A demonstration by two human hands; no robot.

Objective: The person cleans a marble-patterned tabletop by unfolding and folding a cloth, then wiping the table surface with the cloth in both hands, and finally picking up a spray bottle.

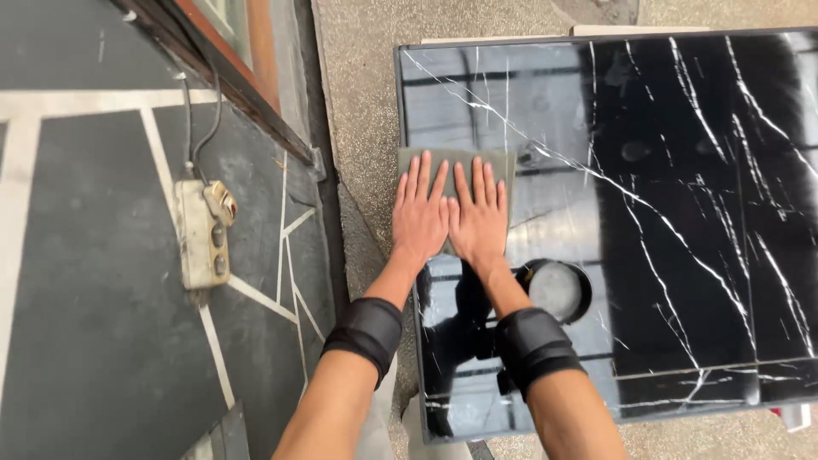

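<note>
My left hand and my right hand lie flat, side by side, fingers together and pointing away from me. Both press down on a grey-green scouring pad that rests on a glossy black marble slab with white veins. The pad sits near the slab's left edge and shows only around my fingers. Black wrist bands wrap both my forearms. A round hole in the slab lies just right of my right wrist.
The slab rests on a speckled concrete floor. To the left a dark wall carries a worn white switch box with cables, below a wooden window frame. A small white and red object lies at the slab's near right corner.
</note>
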